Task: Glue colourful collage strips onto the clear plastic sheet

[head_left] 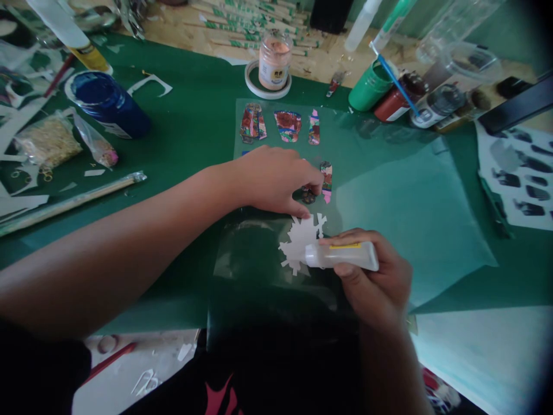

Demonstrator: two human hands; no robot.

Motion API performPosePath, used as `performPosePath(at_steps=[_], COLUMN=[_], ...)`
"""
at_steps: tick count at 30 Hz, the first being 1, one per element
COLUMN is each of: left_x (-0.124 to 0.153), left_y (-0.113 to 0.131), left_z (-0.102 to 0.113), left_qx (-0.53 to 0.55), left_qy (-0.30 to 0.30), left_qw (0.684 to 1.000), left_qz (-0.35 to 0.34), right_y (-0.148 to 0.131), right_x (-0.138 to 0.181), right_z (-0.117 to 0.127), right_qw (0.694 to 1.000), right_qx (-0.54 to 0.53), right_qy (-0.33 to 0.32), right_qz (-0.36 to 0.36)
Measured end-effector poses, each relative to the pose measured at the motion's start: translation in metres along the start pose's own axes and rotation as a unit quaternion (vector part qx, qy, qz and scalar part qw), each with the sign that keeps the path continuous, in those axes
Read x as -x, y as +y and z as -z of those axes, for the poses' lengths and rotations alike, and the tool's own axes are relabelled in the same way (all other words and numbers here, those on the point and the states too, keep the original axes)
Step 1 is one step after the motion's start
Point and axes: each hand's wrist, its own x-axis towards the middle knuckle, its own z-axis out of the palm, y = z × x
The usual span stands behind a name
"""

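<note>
A white spiky-edged paper cutout point(300, 239) lies on a clear plastic sheet point(242, 276) in front of me. My right hand point(380, 276) grips a small squeeze bottle of clear glue point(345, 255), tilted sideways, its white nozzle end over the cutout. Whether glue is coming out, I cannot see. My left hand point(276, 178) is palm down, thumb tip at the cutout's top edge, thumb and index finger apart. Between them shows a small patterned piece point(308, 196), partly hidden. Just right of the index finger is a patterned strip point(327, 181); more patterned pieces point(288, 125) lie beyond the hand.
An open jar point(274, 63) stands in a tape roll point(248, 85) at the back. A blue paint jar point(108, 106) is at left, with paper scraps and a wrapped stick point(73, 202). Green point(367, 89) and red paint jars point(397, 101) and a printed sheet point(518, 173) are at right.
</note>
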Motion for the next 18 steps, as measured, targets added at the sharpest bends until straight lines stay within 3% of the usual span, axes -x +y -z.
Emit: performPosePath(at_steps=[18], left_x=[0.003], left_y=[0.0025], left_z=[0.0026], left_qx=[-0.005], left_qy=[0.003], left_qw=[1.0], left_qz=[-0.001], right_y=[-0.0033], right_x=[-0.0037], right_z=[-0.0014], right_qw=[0.999], right_qx=[0.051], right_qy=[0.011], right_qz=[0.014])
